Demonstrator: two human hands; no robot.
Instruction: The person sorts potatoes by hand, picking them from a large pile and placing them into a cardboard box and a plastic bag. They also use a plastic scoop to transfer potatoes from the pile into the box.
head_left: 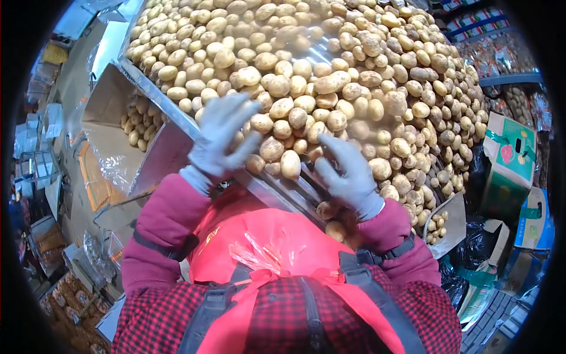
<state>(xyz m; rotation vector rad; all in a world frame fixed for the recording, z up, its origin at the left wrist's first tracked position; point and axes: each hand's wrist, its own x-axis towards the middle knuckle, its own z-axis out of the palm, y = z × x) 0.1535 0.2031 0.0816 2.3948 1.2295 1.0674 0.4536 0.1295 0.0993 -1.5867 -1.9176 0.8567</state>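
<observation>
Ref. pt.: grey metal-rimmed desk (158,98). Loose, oval, yellow-brown potatoes (282,108) are heaped on it. Grey-gloved L. hand (224,134), over desk rim, and grey-gloved R. hand (349,177), at desk's near side: each grip spread, nothing visibly held. Risk: potatoes may roll off desk's near side, e.g. if heap's slope is disturbed.

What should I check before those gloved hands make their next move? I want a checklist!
1. Left hand gloved and open: ok.
2. Right hand gloved and open: ok.
3. Potatoes close to both hands: ok.
4. All potatoes well away from the red apron: not ok, one lies close by.
5. Room left in the cardboard box on the left: cannot tell, partly hidden.
</observation>
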